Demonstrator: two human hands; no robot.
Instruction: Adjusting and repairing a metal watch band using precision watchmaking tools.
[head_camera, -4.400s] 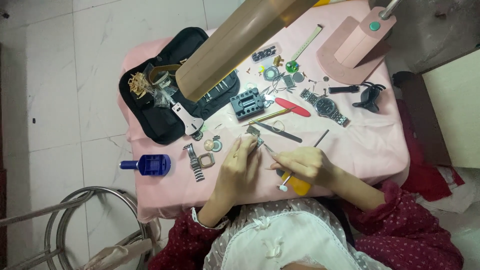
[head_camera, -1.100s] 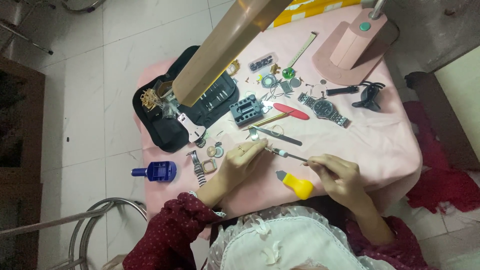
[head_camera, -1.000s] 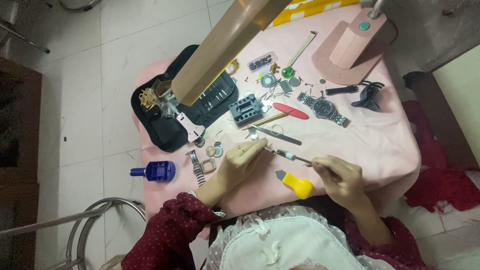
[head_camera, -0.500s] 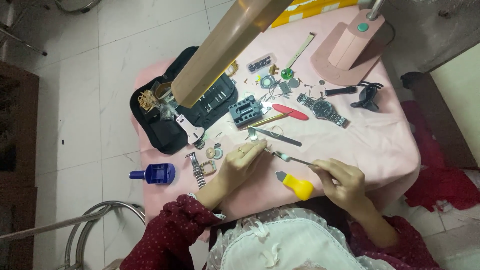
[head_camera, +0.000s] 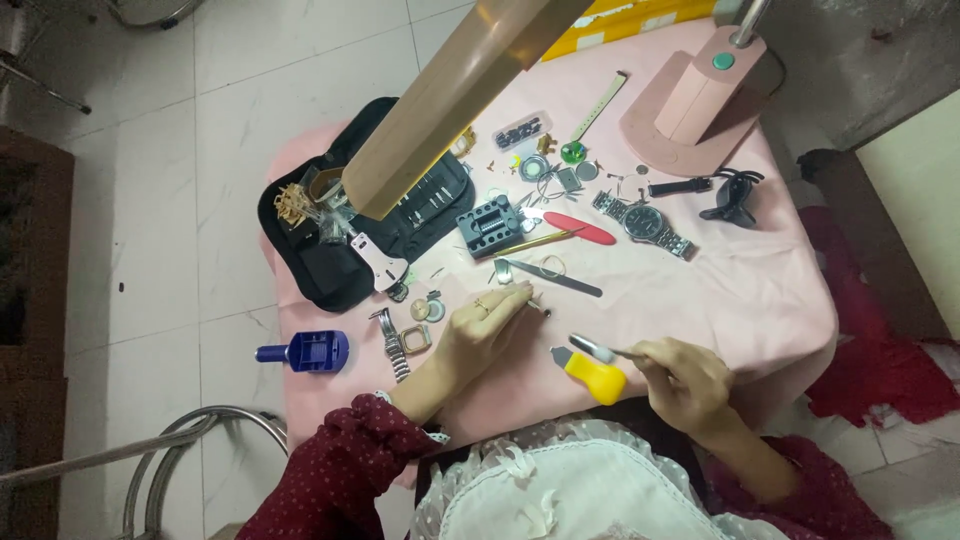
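Observation:
My left hand (head_camera: 485, 325) rests on the pink tablecloth (head_camera: 760, 290), its fingertips pinching a tiny part near the table's middle. A little to the right, my right hand (head_camera: 680, 375) grips a thin metal tool (head_camera: 598, 349) whose tip points left, above a yellow-handled tool (head_camera: 594, 375) lying on the cloth. A watch case (head_camera: 424, 310) and a metal band piece (head_camera: 392, 342) lie just left of my left hand. A silver wristwatch (head_camera: 645, 223) lies further back on the right.
A black tool pouch (head_camera: 330, 260) lies open at the left. A blue tool (head_camera: 305, 352) sits at the front left edge. A pink lamp base (head_camera: 695, 105) stands at the back, its tan arm (head_camera: 450, 95) crossing overhead. Small parts, a red tool (head_camera: 582, 228) and a black block (head_camera: 490, 225) crowd the middle.
My right hand has drawn the thin tool back to the right, away from my left hand's fingertips. The left hand has stayed in place.

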